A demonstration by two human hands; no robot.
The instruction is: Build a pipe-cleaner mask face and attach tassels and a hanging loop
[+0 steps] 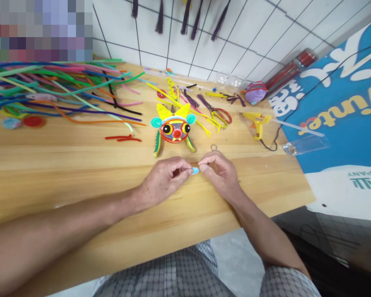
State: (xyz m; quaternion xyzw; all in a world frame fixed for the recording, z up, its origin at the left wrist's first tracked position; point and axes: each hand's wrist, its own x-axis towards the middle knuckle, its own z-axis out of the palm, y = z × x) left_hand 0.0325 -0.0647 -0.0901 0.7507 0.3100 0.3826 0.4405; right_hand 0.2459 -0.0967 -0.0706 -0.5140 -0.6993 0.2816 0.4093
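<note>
At the far left, a heap of multicoloured pipe cleaners (64, 109) covers the back of the wooden table (80, 169), with a red disc (34, 121) at its near edge. Right of these lie short red pipe-cleaner pieces (123, 138). The person's left hand (168, 179) pinches a small light-blue piece (196, 170) between thumb and index finger, above the table's front half. Just beyond stands a creature figure (174, 133) with yellow horns, turquoise ears and big round eyes. The right hand (219, 171) has thumb and index fingertips drawn together beside the blue piece's right end; whether they touch or grip it cannot be told. A small ring (214, 147) lies just past that hand, and red-handled scissors (221, 115) farther back. Farther right come a yellow glue gun (258, 123), a purple ball (255, 93) behind it, and a clear plastic tube (307, 145) near a blue printed board (330, 119).
</note>
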